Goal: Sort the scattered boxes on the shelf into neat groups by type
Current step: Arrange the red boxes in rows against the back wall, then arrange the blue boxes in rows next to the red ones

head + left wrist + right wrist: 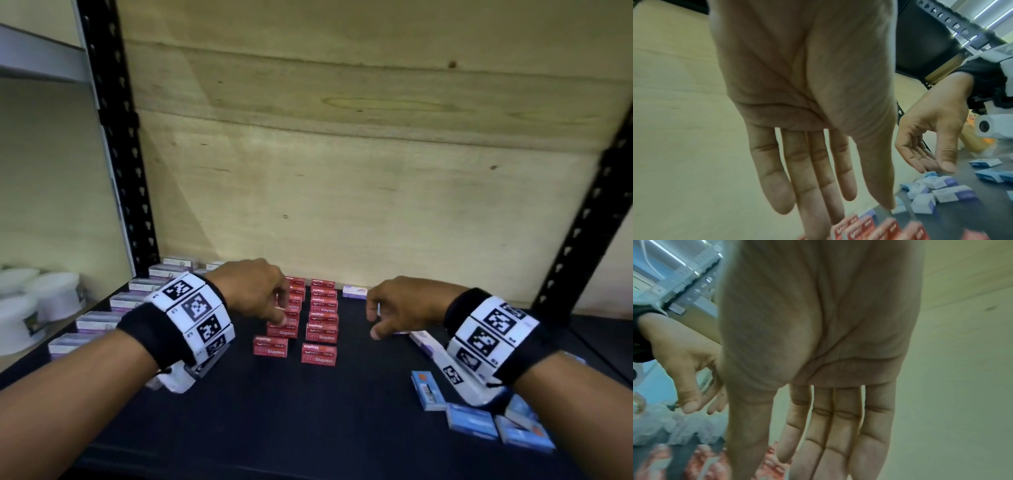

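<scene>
Two rows of red staple boxes [320,322] run front to back in the middle of the dark shelf [308,411]. White-and-purple boxes [99,320] line the left side. Blue boxes [471,416] lie scattered at the front right, and white-purple ones [423,341] lie under my right wrist. My left hand [270,308] hovers over the left red row, fingers straight and loose, holding nothing [807,186]. My right hand [380,318] hangs beside the red rows, fingers extended and empty [838,434].
A plywood back wall [342,171] closes the shelf. Black perforated uprights [120,137] stand at both sides. White tubs [37,294] sit on the neighbouring shelf to the left. One white-purple box [354,292] lies at the back by the wall.
</scene>
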Demonstrator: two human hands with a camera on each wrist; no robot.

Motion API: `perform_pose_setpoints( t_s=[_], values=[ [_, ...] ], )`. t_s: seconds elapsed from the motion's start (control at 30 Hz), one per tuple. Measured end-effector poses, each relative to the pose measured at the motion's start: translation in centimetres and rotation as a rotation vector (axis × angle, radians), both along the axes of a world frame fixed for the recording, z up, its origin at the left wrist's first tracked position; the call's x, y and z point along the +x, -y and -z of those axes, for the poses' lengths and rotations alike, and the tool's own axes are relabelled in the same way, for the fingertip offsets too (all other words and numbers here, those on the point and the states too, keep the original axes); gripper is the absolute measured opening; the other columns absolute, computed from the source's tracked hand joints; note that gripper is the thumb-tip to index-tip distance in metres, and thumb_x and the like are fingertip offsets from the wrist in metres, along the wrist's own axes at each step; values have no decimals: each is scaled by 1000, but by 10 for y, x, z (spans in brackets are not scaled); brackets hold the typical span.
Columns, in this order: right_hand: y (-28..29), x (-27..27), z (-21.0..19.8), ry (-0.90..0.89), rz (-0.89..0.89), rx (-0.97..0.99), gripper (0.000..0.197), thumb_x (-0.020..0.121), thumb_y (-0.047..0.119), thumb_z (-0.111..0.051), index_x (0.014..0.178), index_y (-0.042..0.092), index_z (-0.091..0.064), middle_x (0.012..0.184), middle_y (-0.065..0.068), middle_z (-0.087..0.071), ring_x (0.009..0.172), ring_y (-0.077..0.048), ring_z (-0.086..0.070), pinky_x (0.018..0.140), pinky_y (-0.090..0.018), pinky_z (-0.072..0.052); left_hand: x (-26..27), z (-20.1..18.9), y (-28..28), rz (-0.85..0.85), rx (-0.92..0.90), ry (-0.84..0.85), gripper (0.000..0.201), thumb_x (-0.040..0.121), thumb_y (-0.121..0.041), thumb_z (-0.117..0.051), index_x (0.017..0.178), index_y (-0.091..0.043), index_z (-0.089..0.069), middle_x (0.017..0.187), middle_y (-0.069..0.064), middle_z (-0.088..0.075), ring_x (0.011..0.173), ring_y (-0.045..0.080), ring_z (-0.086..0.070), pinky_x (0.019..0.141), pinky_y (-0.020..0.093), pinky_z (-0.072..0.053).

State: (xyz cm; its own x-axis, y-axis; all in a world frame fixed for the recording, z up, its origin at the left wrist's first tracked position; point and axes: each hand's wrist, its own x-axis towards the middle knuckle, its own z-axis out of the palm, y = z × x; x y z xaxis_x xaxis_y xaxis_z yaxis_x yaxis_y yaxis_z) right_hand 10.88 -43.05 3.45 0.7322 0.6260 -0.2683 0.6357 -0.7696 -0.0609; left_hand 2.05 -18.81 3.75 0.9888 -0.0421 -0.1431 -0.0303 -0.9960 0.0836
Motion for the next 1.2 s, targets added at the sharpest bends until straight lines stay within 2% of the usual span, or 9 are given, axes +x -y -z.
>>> perform_pose_setpoints(
  t_s=[0.13,0.23,0.33,0.6,0.8,0.93,1.03,1.13,1.2],
  values=[
    [35,31,-12,68,95,-38,20,83,40,-74,95,30,-62,89,14,-59,89,-15,-60,74,-28,-47,28,-19,21,62,34,25,28,83,-49,-70,105,-31,-68,99,-14,-66,91,9,-61,84,36,-53],
    [58,56,-15,87,157,-58,18,84,36,-75,96,29,-64,84,16,-59,80,-11,-59,63,-24,-41,58,-25,39,126,83,32,26,84,-49,-68,105,-32,-68,98,-15,-66,90,10,-61,80,33,-51],
    [74,81,-10,79,204,-60,18,84,34,-75,98,29,-65,92,12,-65,82,-10,-59,67,-25,-41,93,-24,57,181,130,13,29,86,-48,-66,108,-29,-67,94,-14,-63,91,14,-62,77,32,-50],
    [80,126,19,-59,179,-109,37,81,35,-78,115,28,-66,105,8,-64,97,-15,-61,78,-25,-45,180,2,89,245,188,-74,37,84,-45,-71,114,-26,-66,103,-7,-65,97,19,-61,73,29,-43],
    [80,142,33,-116,134,-151,46,72,41,-84,112,27,-66,92,12,-61,86,-12,-60,68,-25,-45,215,26,105,280,227,-162,39,81,-33,-76,116,-18,-67,112,0,-66,98,22,-63,73,27,-44],
    [82,149,38,-151,129,-121,38,69,38,-87,100,25,-69,83,13,-64,74,-8,-60,62,-23,-43,229,31,110,307,283,-203,18,75,-24,-80,90,-21,-71,85,4,-62,69,24,-53,56,21,-36],
    [81,150,37,-160,118,-112,36,69,35,-88,98,22,-70,81,12,-64,73,-8,-59,62,-24,-45,232,37,114,347,372,-206,25,71,-21,-81,77,-22,-58,75,2,-53,61,21,-46,48,21,-31],
    [80,148,37,-155,112,-101,35,69,33,-88,97,22,-70,84,9,-66,76,-11,-61,64,-26,-46,228,41,117,343,445,-163,16,75,-15,-78,85,-11,-66,89,6,-67,70,24,-59,51,25,-38],
    [82,146,36,-153,112,-73,35,69,33,-88,96,21,-70,83,8,-67,78,-12,-63,66,-26,-47,224,38,117,340,437,-156,21,80,-9,-72,101,-6,-71,103,8,-69,86,28,-65,61,28,-42]
  ],
)
